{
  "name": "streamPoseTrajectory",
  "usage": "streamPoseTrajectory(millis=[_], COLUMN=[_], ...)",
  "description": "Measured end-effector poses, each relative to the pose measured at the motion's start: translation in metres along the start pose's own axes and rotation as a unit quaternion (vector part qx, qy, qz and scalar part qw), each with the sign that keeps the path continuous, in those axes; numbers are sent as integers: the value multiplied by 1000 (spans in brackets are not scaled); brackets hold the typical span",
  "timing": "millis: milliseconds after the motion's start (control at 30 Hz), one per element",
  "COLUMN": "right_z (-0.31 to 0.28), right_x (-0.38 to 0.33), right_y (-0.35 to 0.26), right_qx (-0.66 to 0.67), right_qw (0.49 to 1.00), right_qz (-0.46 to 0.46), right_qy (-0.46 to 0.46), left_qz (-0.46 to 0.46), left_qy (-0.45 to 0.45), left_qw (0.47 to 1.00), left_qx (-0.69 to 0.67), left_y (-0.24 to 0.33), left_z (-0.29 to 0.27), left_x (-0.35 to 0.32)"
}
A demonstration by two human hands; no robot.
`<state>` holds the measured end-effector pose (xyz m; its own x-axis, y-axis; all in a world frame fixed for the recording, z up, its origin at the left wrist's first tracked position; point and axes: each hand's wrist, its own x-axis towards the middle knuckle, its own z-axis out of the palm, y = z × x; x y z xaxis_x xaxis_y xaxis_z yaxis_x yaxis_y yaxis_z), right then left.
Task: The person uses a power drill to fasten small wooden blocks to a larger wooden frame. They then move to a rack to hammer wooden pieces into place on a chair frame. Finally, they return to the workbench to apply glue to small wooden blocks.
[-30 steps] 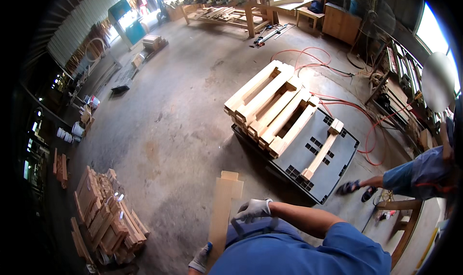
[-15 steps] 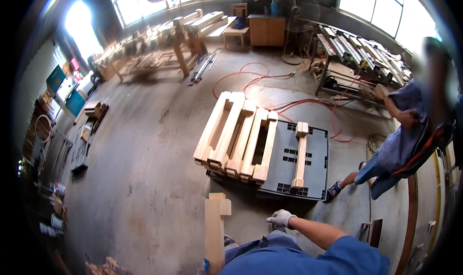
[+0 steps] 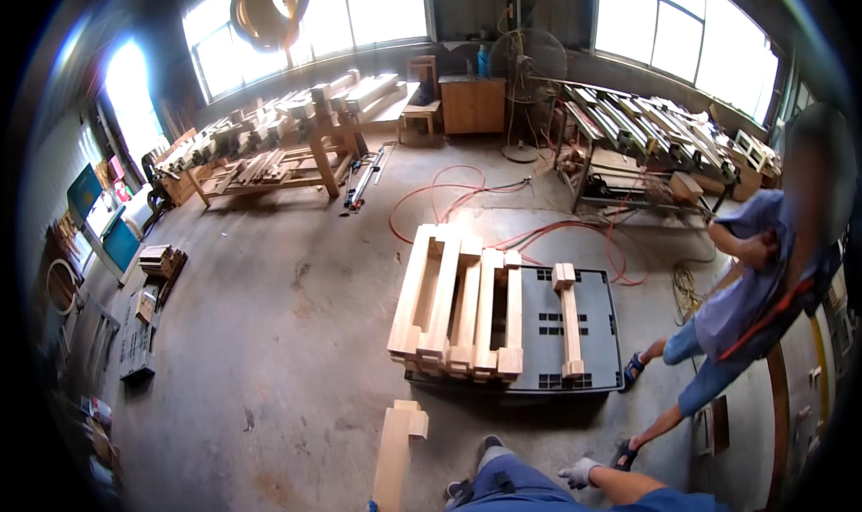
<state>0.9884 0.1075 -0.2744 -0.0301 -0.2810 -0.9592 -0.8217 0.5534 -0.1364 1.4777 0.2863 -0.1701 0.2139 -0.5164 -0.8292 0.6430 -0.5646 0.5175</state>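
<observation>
At the bottom edge, a pale wooden beam (image 3: 392, 458) with a notched block at its far end rises beside my body on the left. My left hand (image 3: 373, 505) shows only as a small blue patch against the beam's side; its grip is mostly hidden. My right hand (image 3: 579, 472), in a whitish glove, hangs at my right with fingers loosely apart and nothing in them. Ahead, several wooden frame pieces (image 3: 437, 301) with block ends stand side by side on a grey plastic pallet (image 3: 593, 319). A single similar piece (image 3: 571, 323) lies apart on its right.
A co-worker (image 3: 745, 278) stands right of the pallet, one foot near its corner. Red hoses (image 3: 620, 256) snake over the floor behind it. A workbench with wood (image 3: 314, 144) is at the far left, a loaded metal rack (image 3: 584, 171) at the far right.
My view has tilted up, so the pallet and the beam sit lower in the picture. My right hand has shifted right and its fingers have loosened. More of the co-worker's legs show.
</observation>
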Motion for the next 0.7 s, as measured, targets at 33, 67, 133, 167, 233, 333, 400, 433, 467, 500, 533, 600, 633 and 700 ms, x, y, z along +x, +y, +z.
streamPoseTrajectory(millis=[33,67,133,167,233,333,400,433,467,500,533,600,633,700], right_z=[1,3,-1,-2,-12,-8,-16,-20,-20,-21,-21,-16,-5,11], right_x=[1,3,10,18,52,58,13,19,40,68,93,115,101,60], right_y=[-8,-12,-27,-33,-44,-126,-229,-261,-297,-330,-364,-432,-465,-534], right_qx=[-20,-41,-71,-82,-158,-190,-273,-321,-364,-405,-445,-461,-353,-267], right_qw=[1000,998,993,991,984,981,962,945,924,897,864,829,887,914], right_qz=[19,42,70,78,27,13,-21,-66,-114,-176,-236,-307,-286,-293], right_qy=[-14,-33,-57,-68,-75,-32,2,9,17,25,30,75,83,90], left_qz=[-3,-6,-7,-8,-9,-4,0,3,7,8,9,8,10,4], left_qy=[1,6,8,10,11,33,52,52,54,55,56,59,63,68], left_qw=[1000,1000,1000,1000,1000,999,998,998,998,998,998,998,997,997], left_qx=[-2,-6,-12,-14,-19,-17,-34,-34,-34,-31,-31,-33,-33,-37], left_y=[4,8,19,25,39,64,76,87,98,109,119,138,145,166], left_z=[-5,-12,-19,-23,-31,-45,-56,-58,-61,-64,-68,-75,-83,-94], left_x=[2,2,8,11,16,17,9,11,11,12,12,17,20,28])
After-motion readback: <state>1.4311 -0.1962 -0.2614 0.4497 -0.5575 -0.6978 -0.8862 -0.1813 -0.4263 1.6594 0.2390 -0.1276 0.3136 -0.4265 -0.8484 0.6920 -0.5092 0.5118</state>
